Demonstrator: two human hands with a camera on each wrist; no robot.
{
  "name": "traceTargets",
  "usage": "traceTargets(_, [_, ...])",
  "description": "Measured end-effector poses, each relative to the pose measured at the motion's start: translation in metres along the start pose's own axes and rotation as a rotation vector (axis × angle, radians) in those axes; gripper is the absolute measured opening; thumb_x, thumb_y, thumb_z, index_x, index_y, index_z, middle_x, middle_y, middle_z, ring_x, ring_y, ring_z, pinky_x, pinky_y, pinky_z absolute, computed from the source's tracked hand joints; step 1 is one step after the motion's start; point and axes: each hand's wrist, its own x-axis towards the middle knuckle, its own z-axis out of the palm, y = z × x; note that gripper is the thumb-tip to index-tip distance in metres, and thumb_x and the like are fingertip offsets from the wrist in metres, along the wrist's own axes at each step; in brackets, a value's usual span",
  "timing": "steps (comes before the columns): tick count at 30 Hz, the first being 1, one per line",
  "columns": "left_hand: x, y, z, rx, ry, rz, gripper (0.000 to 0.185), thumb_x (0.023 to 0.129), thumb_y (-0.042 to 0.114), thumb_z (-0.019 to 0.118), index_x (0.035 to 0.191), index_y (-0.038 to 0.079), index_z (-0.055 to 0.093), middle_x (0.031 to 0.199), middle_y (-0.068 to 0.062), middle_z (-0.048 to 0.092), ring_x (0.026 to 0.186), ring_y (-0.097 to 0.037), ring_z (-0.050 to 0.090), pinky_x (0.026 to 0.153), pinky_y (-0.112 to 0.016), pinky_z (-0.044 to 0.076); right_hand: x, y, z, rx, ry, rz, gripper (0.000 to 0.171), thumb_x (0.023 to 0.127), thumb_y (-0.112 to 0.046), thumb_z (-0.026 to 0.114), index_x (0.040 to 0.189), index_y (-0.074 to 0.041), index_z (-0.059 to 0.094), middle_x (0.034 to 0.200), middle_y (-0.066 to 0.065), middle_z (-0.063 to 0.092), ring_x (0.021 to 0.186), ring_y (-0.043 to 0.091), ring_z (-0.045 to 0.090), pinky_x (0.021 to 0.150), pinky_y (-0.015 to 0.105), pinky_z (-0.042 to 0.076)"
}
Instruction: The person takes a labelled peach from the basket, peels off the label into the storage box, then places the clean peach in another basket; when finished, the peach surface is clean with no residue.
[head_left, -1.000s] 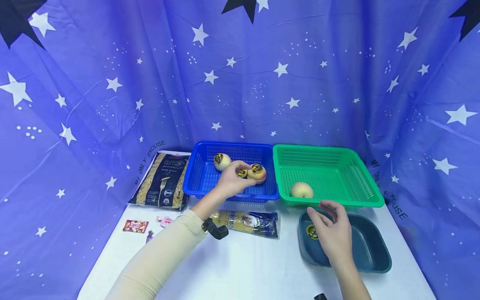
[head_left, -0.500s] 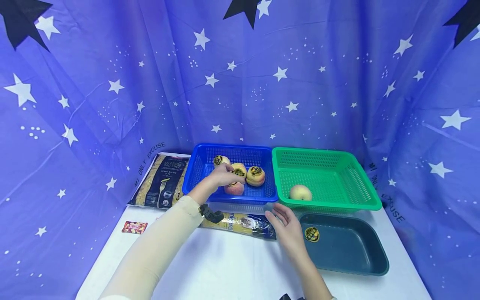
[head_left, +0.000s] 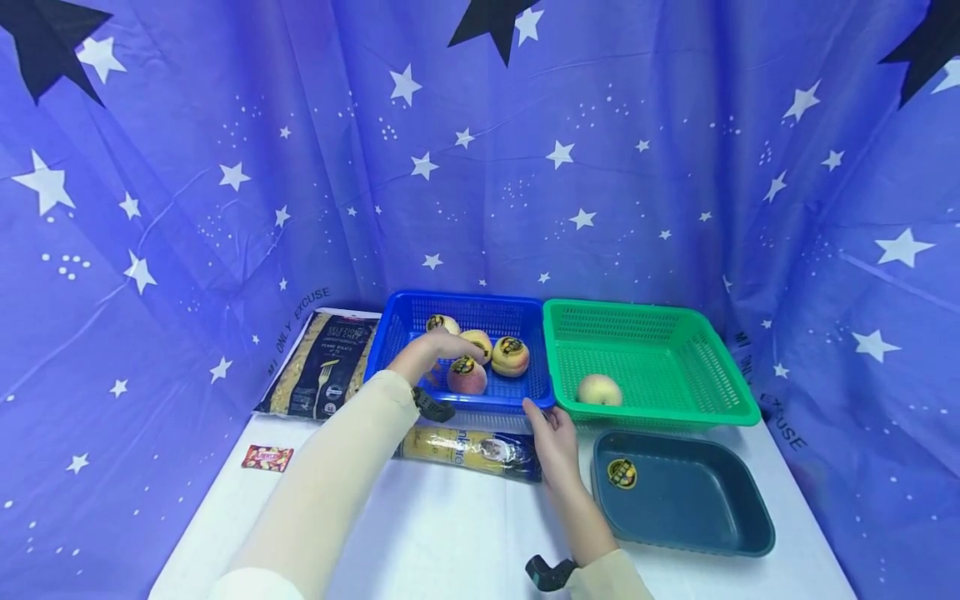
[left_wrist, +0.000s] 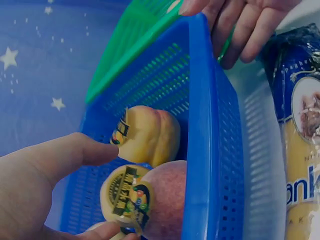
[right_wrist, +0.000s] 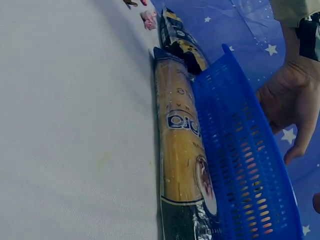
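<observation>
My left hand is over the left part of the blue basket, thumb stretched out. Below and beside it lie several stickered peaches; a reddish peach sits at the front and a yellow peach to the right. In the left wrist view its fingertips are close to a stickered peach; contact is unclear. At the basket's front right corner is my right hand. Its thumb meets the rim, and its rather straight fingers hang outside the wall.
A green basket with one peach adjoins on the right. In front stands a dark teal tub. A long pasta pack lies before the blue basket, a penne bag to its left. Nearby are a red packet and pink candy.
My right hand has moved left from over the teal tub to the blue basket's corner. My left hand has drawn back leftward from the right-hand peach, leaving the peaches in the basket.
</observation>
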Motion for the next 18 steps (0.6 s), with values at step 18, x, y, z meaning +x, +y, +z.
traceTargets(18, [0.01, -0.012, 0.015, -0.108, -0.081, -0.027, 0.084, 0.091, 0.034, 0.081, 0.159, 0.0, 0.047, 0.168, -0.026, 0.045, 0.149, -0.041, 0.052, 0.113, -0.053, 0.06, 0.019, 0.014, 0.016, 0.084, 0.112, -0.04, 0.079, 0.106, -0.041, 0.073, 0.161, 0.009, 0.045, 0.161, 0.033, 0.055, 0.153, 0.046, 0.052, 0.135, 0.055, 0.036])
